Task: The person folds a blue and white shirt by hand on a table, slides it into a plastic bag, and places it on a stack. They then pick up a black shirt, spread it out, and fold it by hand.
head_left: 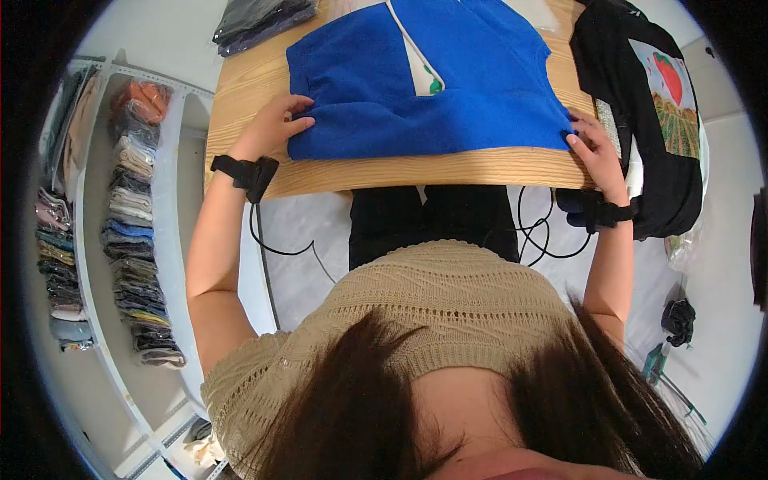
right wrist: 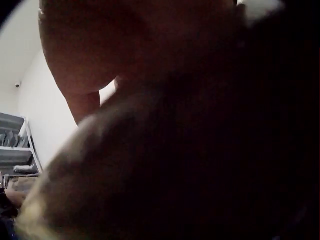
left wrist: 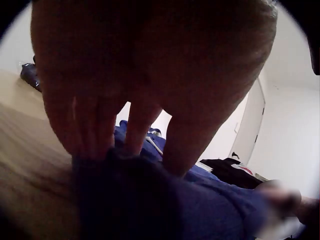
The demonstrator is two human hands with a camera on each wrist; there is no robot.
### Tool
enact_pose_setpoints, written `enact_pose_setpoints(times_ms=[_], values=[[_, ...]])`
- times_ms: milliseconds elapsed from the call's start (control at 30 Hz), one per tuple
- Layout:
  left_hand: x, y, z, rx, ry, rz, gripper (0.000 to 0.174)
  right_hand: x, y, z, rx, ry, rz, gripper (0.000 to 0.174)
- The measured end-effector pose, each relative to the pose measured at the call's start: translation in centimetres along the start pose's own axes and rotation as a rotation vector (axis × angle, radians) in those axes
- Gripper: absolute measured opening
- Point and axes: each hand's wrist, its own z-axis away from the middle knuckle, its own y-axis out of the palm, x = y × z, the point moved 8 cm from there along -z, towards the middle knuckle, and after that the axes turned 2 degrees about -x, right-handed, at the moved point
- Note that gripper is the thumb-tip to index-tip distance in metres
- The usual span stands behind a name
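A bright blue knit garment [head_left: 368, 120] lies spread on a light wooden table [head_left: 240, 132], its lower edge running along the table's front. Down its middle is a white-trimmed opening with a small green-patterned patch [head_left: 433, 83]. At the garment's left edge my left hand [head_left: 272, 126] pinches the cloth between thumb and fingers. The left wrist view has the blue cloth [left wrist: 200, 205] gathered at those fingertips. On the opposite edge my right hand [head_left: 598, 156] holds the right corner, thumb on top. The right wrist view is mostly dark, and the fingertips are hidden there.
Dark plastic-bagged clothes [head_left: 260, 24] sit at the table's back left. On the right hangs a black garment with a strawberry picture [head_left: 668, 80]. Shelves of folded clothes [head_left: 132, 232] stand at left. Cables [head_left: 276, 251] hang from both wrist cameras below the table edge.
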Motion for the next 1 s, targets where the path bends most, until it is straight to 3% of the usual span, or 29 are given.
enact_pose_setpoints(times_ms=[167,267,367,433,533,567,633,700,767,800,833,867,900,967,1000], values=[[1.8,0.9,-0.5,-0.010,0.008,0.090,0.019,-1.5,0.2,-0.6,0.027,0.074,0.027,0.016],[4.7,-0.1,-0.5,-0.161,-0.111,0.199,0.021,-0.9,0.1,-0.5,0.014,0.029,0.091,0.015],[4.6,-1.0,0.0,-0.289,-0.092,-0.007,0.022,-0.9,0.2,-0.3,0.020,0.067,0.126,0.015],[4.5,-0.4,0.1,-0.284,-0.175,0.225,0.026,-0.6,0.1,-0.3,0.002,0.047,0.132,0.017],[2.6,-0.8,1.4,-0.244,-0.251,0.342,0.035,0.0,0.0,-0.2,-0.051,-0.034,0.199,0.021],[2.5,-0.9,1.6,-0.240,-0.244,0.342,0.035,0.2,0.0,-0.1,-0.057,-0.030,0.202,0.021],[-0.7,-3.1,1.9,-0.422,0.004,-0.148,0.041,0.6,0.2,-0.1,-0.029,0.077,0.149,0.022],[-4.5,-4.2,1.5,-0.421,0.061,-0.127,0.039,0.7,0.2,-0.1,-0.041,0.053,0.178,0.022],[-8.7,-2.7,0.0,-0.172,0.067,0.100,0.034,0.8,0.1,-0.1,-0.072,-0.015,0.181,0.022],[-10.3,-2.1,-0.9,-0.171,0.077,0.108,0.034,0.8,0.0,-0.2,-0.088,-0.079,0.225,0.023],[-12.6,-1.0,-2.2,-0.109,0.182,0.062,0.032,0.2,0.1,-0.1,-0.075,0.006,0.222,0.024],[-14.6,0.0,-3.5,-0.051,0.290,0.012,0.030,0.4,0.1,0.1,-0.083,-0.036,0.199,0.024],[-15.6,0.5,-5.2,-0.058,0.307,0.010,0.030,0.7,0.0,0.0,-0.095,-0.084,0.175,0.025],[-15.2,3.2,-9.7,0.188,0.190,-0.109,0.032,1.4,-0.3,0.4,-0.141,-0.063,0.195,0.026],[-14.6,3.6,-12.5,0.169,0.211,-0.146,0.036,1.0,-0.2,0.6,-0.134,-0.043,0.202,0.026]])
